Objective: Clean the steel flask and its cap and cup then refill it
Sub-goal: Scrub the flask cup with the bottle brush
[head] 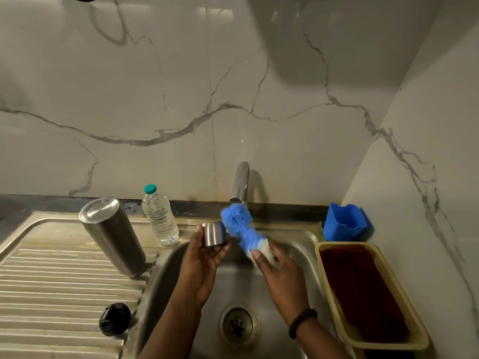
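- Left hand [204,257] grips the steel cup [213,235] on its side, over the sink [298,244]
- Right hand [274,265] grips the blue scrubber [239,229]; its tip just beside the cup's mouth, under the tap [241,182]
- Steel flask [112,237] stands inverted on the drainboard [51,275]; black cap [114,318] lies nearer, well apart
- Water bottle [159,216] beside flask; yellow basket [420,340] holds red cloth [363,291]
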Available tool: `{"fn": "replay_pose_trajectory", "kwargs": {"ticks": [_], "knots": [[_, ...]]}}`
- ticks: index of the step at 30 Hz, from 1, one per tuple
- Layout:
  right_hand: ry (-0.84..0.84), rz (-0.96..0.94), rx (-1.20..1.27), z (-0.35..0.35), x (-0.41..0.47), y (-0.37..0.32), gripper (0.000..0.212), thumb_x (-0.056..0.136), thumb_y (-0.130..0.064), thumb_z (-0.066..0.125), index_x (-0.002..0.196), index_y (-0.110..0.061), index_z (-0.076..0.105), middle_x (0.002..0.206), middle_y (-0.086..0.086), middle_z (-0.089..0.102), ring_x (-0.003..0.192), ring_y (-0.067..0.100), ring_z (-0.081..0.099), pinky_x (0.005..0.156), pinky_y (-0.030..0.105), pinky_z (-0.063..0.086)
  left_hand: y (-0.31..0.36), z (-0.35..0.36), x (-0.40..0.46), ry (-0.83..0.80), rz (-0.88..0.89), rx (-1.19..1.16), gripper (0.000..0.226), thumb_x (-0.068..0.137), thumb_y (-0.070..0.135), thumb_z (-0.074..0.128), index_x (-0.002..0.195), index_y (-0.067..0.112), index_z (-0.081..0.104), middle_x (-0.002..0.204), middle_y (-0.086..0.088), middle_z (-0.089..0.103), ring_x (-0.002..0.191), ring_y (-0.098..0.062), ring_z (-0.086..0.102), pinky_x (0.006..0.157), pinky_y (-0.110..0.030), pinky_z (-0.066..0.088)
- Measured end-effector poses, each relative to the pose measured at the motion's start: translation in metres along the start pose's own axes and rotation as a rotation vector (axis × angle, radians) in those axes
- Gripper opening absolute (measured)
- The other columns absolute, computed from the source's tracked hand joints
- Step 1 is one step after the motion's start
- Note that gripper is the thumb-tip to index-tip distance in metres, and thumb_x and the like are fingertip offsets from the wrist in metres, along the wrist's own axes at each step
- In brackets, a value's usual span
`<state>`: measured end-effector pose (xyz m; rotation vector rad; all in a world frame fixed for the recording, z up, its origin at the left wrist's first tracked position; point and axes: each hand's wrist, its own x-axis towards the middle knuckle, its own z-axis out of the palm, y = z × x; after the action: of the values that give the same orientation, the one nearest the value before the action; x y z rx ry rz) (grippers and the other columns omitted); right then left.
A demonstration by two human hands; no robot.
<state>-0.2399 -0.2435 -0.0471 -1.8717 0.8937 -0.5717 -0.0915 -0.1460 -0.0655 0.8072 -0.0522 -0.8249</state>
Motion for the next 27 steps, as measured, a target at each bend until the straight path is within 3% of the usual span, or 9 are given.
{"fn": "replay_pose_trajectory", "kwargs": {"ticks": [3,5,8,13,17,19,22,25,27], "knots": [[-0.081,0.032,0.008,0.004,-0.005,-0.003,0.023,0.091,-0.050,0.058,0.112,-0.057,0.050,0.096,-0.030,0.065,0.095,-0.011,0.060,0.073,0.008,0.048,0.004,0.002,0.002,-0.003,0.008,0.042,0.049,0.090,0.042,0.062,0.123,0.005,0.059,0.119,-0.022,0.070,0.102,-0.031,0.073,0.080,-0.037,0.063],[-0.103,0.050,-0.029,0.006,-0.003,-0.002,0.016,0.091,-0.053,0.055,0.106,-0.053,0.051,0.098,-0.022,0.067,0.090,-0.007,0.062,0.075,0.014,0.051,0.002,-0.003,0.006,0.003,0.022,0.112,0.079,0.072,0.048,0.085,0.131,0.004,0.055,0.126,-0.020,0.067,0.110,-0.031,0.070,0.081,-0.034,0.062],[-0.033,0.008,-0.048,0.002,0.000,-0.004,0.034,0.091,-0.052,0.057,0.123,-0.052,0.046,0.099,-0.027,0.062,0.092,-0.013,0.058,0.071,0.008,0.046,-0.001,-0.012,0.006,-0.016,0.005,0.135,0.108,0.050,0.048,0.097,0.139,0.007,0.051,0.133,-0.019,0.064,0.120,-0.033,0.064,0.094,-0.039,0.058],[-0.044,-0.002,-0.112,-0.002,0.005,-0.007,0.033,0.092,-0.052,0.056,0.124,-0.048,0.051,0.096,-0.026,0.062,0.088,-0.013,0.057,0.072,0.009,0.045,-0.007,-0.026,0.009,-0.081,0.013,0.214,0.102,0.056,0.046,0.095,0.140,0.008,0.052,0.135,-0.014,0.063,0.122,-0.027,0.064,0.098,-0.035,0.056],[-0.067,-0.042,-0.158,-0.006,0.002,-0.008,0.046,0.089,-0.055,0.057,0.133,-0.054,0.042,0.090,-0.033,0.057,0.090,-0.015,0.056,0.077,0.009,0.046,-0.011,-0.031,0.009,-0.098,0.013,0.266,0.060,0.084,0.022,0.065,0.142,0.014,0.051,0.134,-0.012,0.065,0.118,-0.024,0.067,0.089,-0.030,0.059],[-0.077,-0.076,-0.271,-0.007,-0.001,-0.008,0.053,0.088,-0.062,0.053,0.138,-0.056,0.035,0.096,-0.025,0.062,0.089,-0.009,0.059,0.080,0.016,0.052,-0.009,-0.033,0.011,-0.100,0.045,0.297,0.065,0.082,0.025,0.072,0.143,0.017,0.051,0.134,-0.012,0.065,0.120,-0.028,0.065,0.087,-0.032,0.060],[-0.032,-0.078,-0.428,-0.011,0.005,-0.003,0.057,0.091,-0.062,0.046,0.145,-0.049,0.031,0.112,-0.013,0.066,0.093,-0.001,0.060,0.080,0.024,0.056,-0.004,-0.034,0.011,-0.076,0.091,0.375,0.089,0.059,0.043,0.094,0.137,0.022,0.058,0.134,-0.009,0.065,0.119,-0.031,0.065,0.084,-0.036,0.059],[-0.010,-0.132,-0.422,-0.008,-0.001,-0.006,0.057,0.091,-0.063,0.045,0.144,-0.052,0.027,0.111,-0.014,0.066,0.091,-0.002,0.061,0.078,0.021,0.056,-0.005,-0.033,0.012,-0.102,0.141,0.431,0.066,0.078,0.031,0.083,0.137,0.016,0.056,0.131,-0.012,0.066,0.118,-0.033,0.065,0.089,-0.043,0.055],[-0.033,-0.170,-0.436,-0.005,-0.005,-0.007,0.058,0.090,-0.065,0.042,0.144,-0.054,0.025,0.105,-0.017,0.065,0.087,-0.003,0.060,0.074,0.018,0.054,-0.005,-0.031,0.012,-0.060,0.132,0.417,0.076,0.074,0.033,0.086,0.135,0.005,0.051,0.127,-0.021,0.065,0.115,-0.036,0.065,0.087,-0.041,0.056]]}}
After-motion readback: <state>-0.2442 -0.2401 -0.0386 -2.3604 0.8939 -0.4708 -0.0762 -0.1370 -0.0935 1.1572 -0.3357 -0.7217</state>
